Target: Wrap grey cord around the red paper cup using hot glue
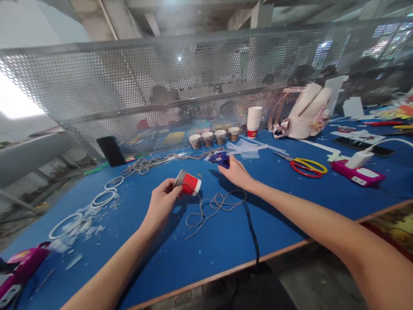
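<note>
My left hand [164, 199] is closed around a red and white paper cup [191, 184], tilted on its side above the blue table. Grey cord is wound around the end of the cup nearest my fingers. From there the loose grey cord [222, 202] trails in loops across the tabletop. Further right, my right hand [237, 172] grips a dark blue glue gun [220, 159], whose nozzle points left. A black cable [251, 228] runs over the table's front edge below that hand.
Several cord-wrapped cups [220, 137] and a stack of paper cups [254, 120] stand at the back. Scissors [308, 167], a magenta power strip [358, 173] and a backpack [306, 114] are on the right. White rings [103, 198] and a phone [111, 151] lie left.
</note>
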Available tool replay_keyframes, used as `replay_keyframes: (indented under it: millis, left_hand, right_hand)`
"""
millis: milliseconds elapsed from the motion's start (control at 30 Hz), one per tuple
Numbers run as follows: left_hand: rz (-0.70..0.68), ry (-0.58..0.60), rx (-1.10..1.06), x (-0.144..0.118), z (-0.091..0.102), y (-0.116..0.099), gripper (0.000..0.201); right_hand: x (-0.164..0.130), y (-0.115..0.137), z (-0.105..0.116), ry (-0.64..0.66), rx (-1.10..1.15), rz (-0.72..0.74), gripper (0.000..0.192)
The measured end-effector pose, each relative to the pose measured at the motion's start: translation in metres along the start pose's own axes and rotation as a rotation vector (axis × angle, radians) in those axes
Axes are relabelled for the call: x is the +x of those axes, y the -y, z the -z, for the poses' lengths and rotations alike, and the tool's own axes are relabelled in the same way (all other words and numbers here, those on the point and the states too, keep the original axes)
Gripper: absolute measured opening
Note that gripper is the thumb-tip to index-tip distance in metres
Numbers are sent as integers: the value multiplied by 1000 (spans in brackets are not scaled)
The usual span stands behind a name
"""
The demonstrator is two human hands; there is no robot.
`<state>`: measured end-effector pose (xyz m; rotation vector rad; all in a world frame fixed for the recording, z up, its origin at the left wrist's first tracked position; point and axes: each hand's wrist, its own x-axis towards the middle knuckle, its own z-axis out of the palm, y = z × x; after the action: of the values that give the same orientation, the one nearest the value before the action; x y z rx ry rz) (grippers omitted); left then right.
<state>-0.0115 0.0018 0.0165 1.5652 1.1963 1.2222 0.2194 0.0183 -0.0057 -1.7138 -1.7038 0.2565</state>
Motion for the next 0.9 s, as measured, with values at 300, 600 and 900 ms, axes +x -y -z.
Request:
replay_keyframes:
  millis: [300,600,900]
  left_hand:
    - [-26,24,-34,-4,-5,5,4]
    - [-60,-14,-115,-3,-11,2,8]
    - [-75,-55,-168,-5,-17,10,14]
  right_hand:
    - [-10,-9,-8,172,-149,-14,44]
    - [-11,-15,43,221,-342,39,52]
    - [-37,4,34,303,241,324,32]
